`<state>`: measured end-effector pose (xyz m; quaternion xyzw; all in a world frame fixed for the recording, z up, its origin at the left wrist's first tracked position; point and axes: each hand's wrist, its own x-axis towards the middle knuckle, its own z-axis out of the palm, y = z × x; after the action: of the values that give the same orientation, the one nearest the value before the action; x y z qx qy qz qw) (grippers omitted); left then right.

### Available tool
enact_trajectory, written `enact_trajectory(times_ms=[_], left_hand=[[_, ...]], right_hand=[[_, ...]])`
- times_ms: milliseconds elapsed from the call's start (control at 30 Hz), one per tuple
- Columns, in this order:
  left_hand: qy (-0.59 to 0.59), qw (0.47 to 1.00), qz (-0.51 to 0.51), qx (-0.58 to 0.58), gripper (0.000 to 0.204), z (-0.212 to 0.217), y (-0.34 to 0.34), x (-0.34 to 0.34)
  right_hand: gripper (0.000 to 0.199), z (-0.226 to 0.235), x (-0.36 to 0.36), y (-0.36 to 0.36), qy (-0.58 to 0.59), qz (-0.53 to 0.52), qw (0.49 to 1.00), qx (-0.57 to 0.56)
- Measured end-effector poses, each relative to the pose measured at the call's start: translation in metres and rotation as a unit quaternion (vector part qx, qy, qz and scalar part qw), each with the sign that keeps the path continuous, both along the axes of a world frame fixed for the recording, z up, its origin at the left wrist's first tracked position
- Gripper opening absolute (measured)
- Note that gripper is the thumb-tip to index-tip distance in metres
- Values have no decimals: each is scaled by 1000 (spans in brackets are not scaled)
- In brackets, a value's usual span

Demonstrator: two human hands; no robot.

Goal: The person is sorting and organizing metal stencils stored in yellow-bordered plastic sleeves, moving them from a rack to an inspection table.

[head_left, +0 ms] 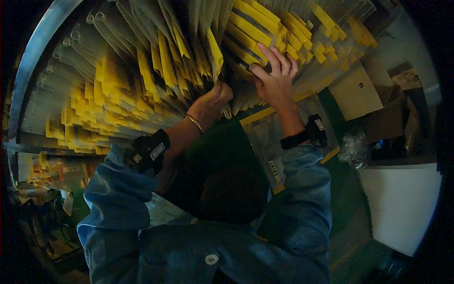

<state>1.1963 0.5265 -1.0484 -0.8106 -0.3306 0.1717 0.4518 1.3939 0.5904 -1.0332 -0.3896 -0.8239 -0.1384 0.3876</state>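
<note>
Both my arms reach up into a dense rack of hanging clear plastic packets with yellow header cards (142, 75). My left hand (216, 94) is closed among the packets near the middle, gripping the lower edge of one; a thin bangle sits on that wrist. My right hand (275, 75) lies flat with fingers spread against a yellow-headed packet (250, 33). I wear blue denim sleeves, and a dark band with a small device sits on each forearm.
A metal rail (33, 57) curves along the left of the rack. A clear packet with yellow edge (269, 137) lies below on the green floor. Cardboard boxes (359, 92) and a crumpled plastic bag (354, 149) stand at right beside a white surface (402, 203).
</note>
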Motion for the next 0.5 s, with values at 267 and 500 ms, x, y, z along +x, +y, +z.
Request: enact_trajectory(times_ms=[267, 500], left_hand=[[62, 995, 56, 51, 48, 4, -2, 12], [-131, 991, -13, -2, 50, -2, 0, 6]], right_hand=[[23, 1, 3, 1, -8, 3, 1000, 13], [11, 9, 10, 0, -3, 34, 999, 28]])
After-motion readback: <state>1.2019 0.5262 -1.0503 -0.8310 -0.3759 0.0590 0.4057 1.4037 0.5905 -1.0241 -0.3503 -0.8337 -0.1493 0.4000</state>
